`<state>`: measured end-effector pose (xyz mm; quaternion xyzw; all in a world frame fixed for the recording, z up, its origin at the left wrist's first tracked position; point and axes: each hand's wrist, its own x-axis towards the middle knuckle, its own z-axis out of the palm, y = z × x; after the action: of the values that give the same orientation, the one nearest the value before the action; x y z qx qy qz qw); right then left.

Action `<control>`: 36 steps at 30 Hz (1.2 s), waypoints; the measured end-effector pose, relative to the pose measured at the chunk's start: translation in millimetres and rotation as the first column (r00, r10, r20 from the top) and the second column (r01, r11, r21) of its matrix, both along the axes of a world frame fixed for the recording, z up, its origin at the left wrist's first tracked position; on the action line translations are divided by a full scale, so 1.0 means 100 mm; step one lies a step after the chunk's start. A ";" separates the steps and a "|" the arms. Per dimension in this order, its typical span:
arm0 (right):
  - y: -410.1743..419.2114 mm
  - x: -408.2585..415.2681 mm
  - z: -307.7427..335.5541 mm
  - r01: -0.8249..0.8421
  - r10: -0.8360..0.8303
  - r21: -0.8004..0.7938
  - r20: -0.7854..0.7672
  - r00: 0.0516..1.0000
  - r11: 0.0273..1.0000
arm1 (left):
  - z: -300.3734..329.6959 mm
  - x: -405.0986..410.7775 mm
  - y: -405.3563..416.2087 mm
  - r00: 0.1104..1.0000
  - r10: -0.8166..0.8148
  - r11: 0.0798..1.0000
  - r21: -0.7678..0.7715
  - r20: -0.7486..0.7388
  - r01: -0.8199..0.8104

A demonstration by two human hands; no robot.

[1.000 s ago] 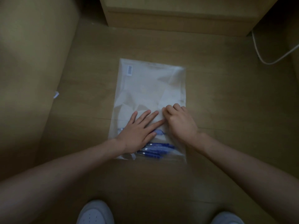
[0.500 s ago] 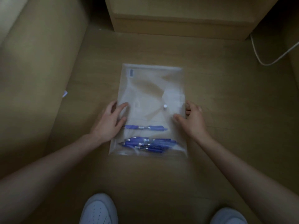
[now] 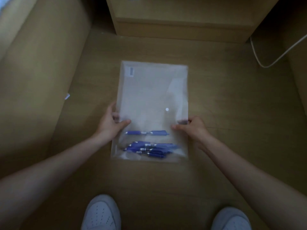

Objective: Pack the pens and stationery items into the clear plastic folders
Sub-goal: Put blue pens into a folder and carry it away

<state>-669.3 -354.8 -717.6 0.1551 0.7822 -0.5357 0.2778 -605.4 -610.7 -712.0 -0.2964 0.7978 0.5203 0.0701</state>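
I've got the clear plastic folder (image 3: 152,97) flat over the wooden floor (image 3: 232,113), long side running away from me, and I'm holding it by both side edges about halfway down. My left hand (image 3: 111,125) pinches the left edge, thumb lying on top of the plastic and the fingers curled round the edge underneath. My right hand (image 3: 193,127) does the same on the right edge, thumb on top pointing inward, fingers tucked at the rim.

The little white snap button (image 3: 167,109) sits just above and between my thumbs, a bit toward the right side. Inside, one blue pen (image 3: 147,132) lies crosswise just below my thumbs, and a bunch of blue pens (image 3: 149,149) is piled down in the near end of the folder, close to the bottom edge. There's a small label (image 3: 131,71) in the far left corner of the folder.

My two white shoes (image 3: 101,213) show at the bottom of the view. A wooden cabinet (image 3: 182,17) stands at the far end of the floor, a white cable (image 3: 259,57) loops down on the right, and a scrap of white paper (image 3: 67,96) lies off to the left.
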 end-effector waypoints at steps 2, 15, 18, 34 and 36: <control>0.08 0.04 0.04 -0.007 0.005 -0.157 -0.015 1.000 0.988 | -0.02 0.00 0.01 0.995 0.089 0.994 0.063 -0.036 -0.086; 0.28 0.13 -0.02 -0.075 0.140 -0.401 0.135 0.981 0.913 | 0.18 -0.12 0.07 0.936 0.226 0.965 0.191 -0.269 -0.178; 0.32 0.02 0.06 -0.097 0.140 -0.383 0.087 0.986 0.919 | 0.33 -0.21 0.09 0.905 0.243 0.963 0.201 -0.350 -0.180; 0.37 -1.24 2.03 -0.212 -0.046 -0.470 -0.480 0.876 0.857 | 2.10 -1.38 0.16 0.665 0.177 0.953 0.295 -0.725 0.067; 0.34 -1.37 2.19 -0.198 -0.101 -0.458 -0.550 0.829 0.867 | 2.29 -1.46 0.21 0.696 0.159 0.939 0.326 -0.700 0.113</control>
<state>-805.8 -320.8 -498.5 -0.1049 0.6679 -0.7322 0.0823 -751.6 -589.9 -483.3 -0.0632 0.6540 0.7261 -0.2026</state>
